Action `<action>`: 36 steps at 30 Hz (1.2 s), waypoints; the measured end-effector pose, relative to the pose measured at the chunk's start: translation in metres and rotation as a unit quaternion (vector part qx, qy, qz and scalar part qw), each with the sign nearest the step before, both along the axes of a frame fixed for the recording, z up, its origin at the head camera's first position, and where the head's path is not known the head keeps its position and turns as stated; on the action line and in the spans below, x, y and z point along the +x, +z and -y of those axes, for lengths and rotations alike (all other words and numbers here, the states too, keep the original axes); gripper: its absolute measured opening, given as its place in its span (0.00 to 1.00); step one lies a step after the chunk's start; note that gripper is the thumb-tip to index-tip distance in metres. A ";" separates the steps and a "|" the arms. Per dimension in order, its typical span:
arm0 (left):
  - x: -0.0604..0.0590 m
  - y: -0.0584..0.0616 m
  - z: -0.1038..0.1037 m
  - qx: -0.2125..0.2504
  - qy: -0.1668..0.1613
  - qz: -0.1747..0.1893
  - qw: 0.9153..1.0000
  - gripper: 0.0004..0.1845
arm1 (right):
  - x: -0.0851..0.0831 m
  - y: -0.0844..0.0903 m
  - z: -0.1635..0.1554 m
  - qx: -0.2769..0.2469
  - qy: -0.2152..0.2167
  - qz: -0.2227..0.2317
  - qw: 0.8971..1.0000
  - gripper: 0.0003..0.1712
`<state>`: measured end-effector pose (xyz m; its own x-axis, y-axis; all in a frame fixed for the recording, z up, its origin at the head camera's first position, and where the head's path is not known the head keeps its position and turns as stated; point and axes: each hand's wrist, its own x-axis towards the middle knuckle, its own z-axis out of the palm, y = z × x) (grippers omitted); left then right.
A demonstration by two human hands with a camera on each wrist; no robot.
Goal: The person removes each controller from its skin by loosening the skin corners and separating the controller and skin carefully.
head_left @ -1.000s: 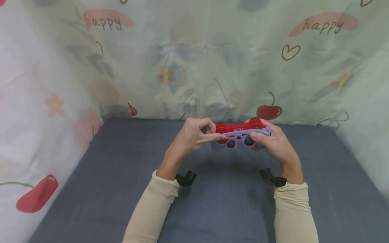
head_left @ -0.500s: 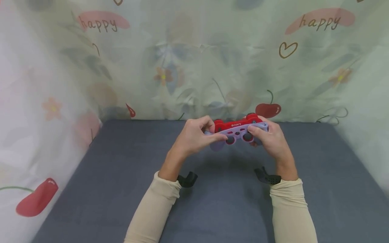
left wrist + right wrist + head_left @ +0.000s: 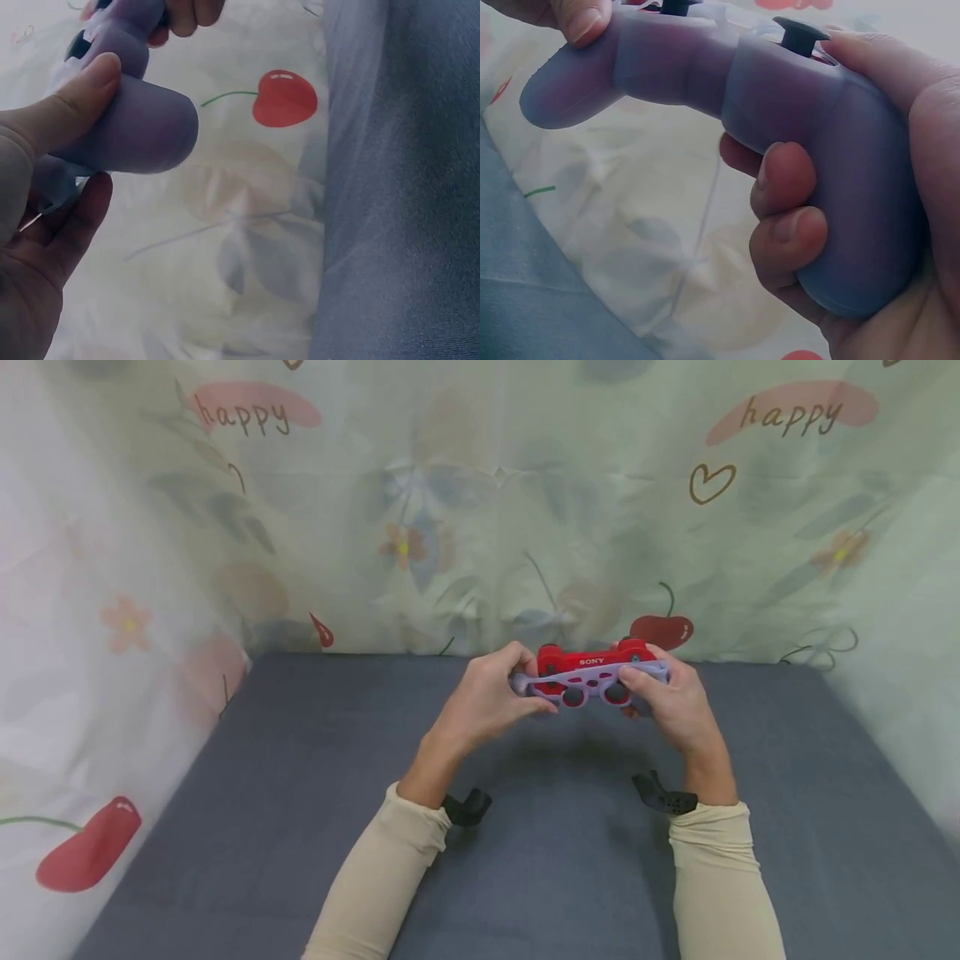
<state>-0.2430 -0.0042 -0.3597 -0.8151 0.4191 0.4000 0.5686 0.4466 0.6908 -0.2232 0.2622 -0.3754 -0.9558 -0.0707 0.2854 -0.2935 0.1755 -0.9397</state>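
Note:
A red game controller (image 3: 592,658) marked SONY is held above the table in the head view, with a translucent purple silicone cover (image 3: 655,670) over its front and grips. Its red top edge shows bare behind the cover's rim, and both black thumbsticks (image 3: 799,34) poke through the openings. My left hand (image 3: 487,695) pinches the cover at the left end, thumb on the covered left grip (image 3: 150,127) and fingers behind the cover's edge. My right hand (image 3: 681,706) grips the covered right grip (image 3: 870,202), fingers curled round it and thumb on the front by the stick.
A dark grey cloth-covered table (image 3: 300,827) lies beneath both forearms. Pale curtains (image 3: 480,510) printed with cherries, flowers and "happy" stand behind it and at the sides. Black camera mounts (image 3: 468,807) sit on both wrists by the beige sleeves.
The controller has shifted slightly right since half a second ago and lies more level. My left thumb has moved down, and more of the cover's left edge shows. My right hand keeps its grip.

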 end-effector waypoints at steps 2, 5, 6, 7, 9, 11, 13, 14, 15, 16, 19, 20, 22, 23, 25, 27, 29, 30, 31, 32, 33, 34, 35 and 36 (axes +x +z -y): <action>0.000 0.000 0.002 0.004 0.007 -0.001 1.000 0.24 | 0.000 -0.001 0.002 -0.007 0.005 0.000 1.000 0.20; -0.001 0.000 0.004 0.006 0.018 -0.005 1.000 0.23 | -0.002 -0.003 0.005 -0.027 0.015 0.000 1.000 0.18; -0.001 0.000 0.004 0.007 0.021 -0.006 1.000 0.23 | -0.003 -0.004 0.006 -0.031 0.015 0.000 0.999 0.18; -0.002 0.000 0.004 0.010 0.023 -0.005 1.000 0.23 | -0.003 -0.005 0.007 -0.032 0.015 -0.001 0.999 0.18; -0.002 -0.001 0.005 0.015 0.025 0.000 1.000 0.23 | -0.004 -0.006 0.008 -0.034 0.014 0.001 0.999 0.19; -0.003 -0.001 0.004 0.019 0.027 0.008 0.999 0.24 | -0.005 -0.007 0.008 -0.031 0.013 0.005 0.999 0.20; -0.004 -0.003 0.002 0.026 0.036 0.009 0.999 0.25 | -0.005 -0.007 0.008 -0.022 0.014 0.010 1.000 0.23; -0.004 -0.004 0.001 0.027 0.042 0.006 0.999 0.25 | -0.005 -0.007 0.007 -0.019 0.016 0.013 1.000 0.24; -0.005 -0.004 0.000 0.029 0.045 -0.004 0.999 0.25 | -0.005 -0.007 0.007 -0.014 0.018 0.014 1.000 0.25; -0.005 -0.005 -0.001 0.029 0.047 -0.016 0.998 0.24 | -0.005 -0.008 0.006 -0.013 0.021 0.014 1.000 0.25; -0.006 -0.008 -0.003 0.031 0.045 -0.068 0.996 0.21 | -0.004 -0.007 0.004 -0.022 0.027 0.011 0.999 0.25; -0.007 -0.009 -0.004 0.033 0.040 -0.086 0.995 0.20 | -0.004 -0.007 0.004 -0.030 0.028 0.010 0.999 0.24; -0.007 -0.011 -0.005 0.037 0.031 -0.113 0.992 0.18 | -0.003 -0.006 0.003 -0.040 0.026 0.009 0.999 0.23; -0.008 -0.012 -0.006 0.040 0.028 -0.122 0.991 0.18 | -0.003 -0.005 0.003 -0.039 0.025 0.009 0.999 0.23; -0.009 -0.013 -0.006 0.051 0.023 -0.130 0.990 0.18 | -0.003 -0.003 0.003 -0.034 0.021 0.009 0.999 0.24; -0.009 -0.014 -0.007 0.063 0.018 -0.125 0.990 0.17 | -0.003 -0.002 0.003 -0.032 0.018 0.010 0.999 0.25; -0.009 -0.015 -0.007 0.080 0.012 -0.113 0.990 0.16 | -0.003 -0.001 0.002 -0.028 0.014 0.011 0.999 0.25; -0.009 -0.015 -0.008 0.088 0.011 -0.107 0.990 0.15 | -0.003 -0.002 0.002 -0.029 0.013 0.013 0.999 0.25; -0.009 -0.015 -0.008 0.094 0.011 -0.100 0.990 0.14 | -0.003 -0.001 0.002 -0.028 0.011 0.015 0.999 0.25; -0.009 -0.015 -0.009 0.100 0.012 -0.094 0.990 0.12 | -0.003 -0.001 0.001 -0.026 0.008 0.018 0.999 0.25; -0.009 -0.015 -0.009 0.105 0.012 -0.086 0.991 0.11 | -0.003 -0.001 0.001 -0.021 0.006 0.021 1.000 0.25; -0.009 -0.014 -0.009 0.107 0.015 -0.078 0.991 0.10 | -0.003 -0.001 0.001 -0.014 0.003 0.024 1.000 0.25; -0.009 -0.013 -0.009 0.112 0.016 -0.063 0.992 0.09 | -0.003 -0.001 0.001 -0.008 -0.001 0.027 1.000 0.25; -0.009 -0.013 -0.008 0.118 0.014 -0.043 0.992 0.08 | -0.003 -0.001 0.001 -0.001 -0.003 0.031 1.000 0.25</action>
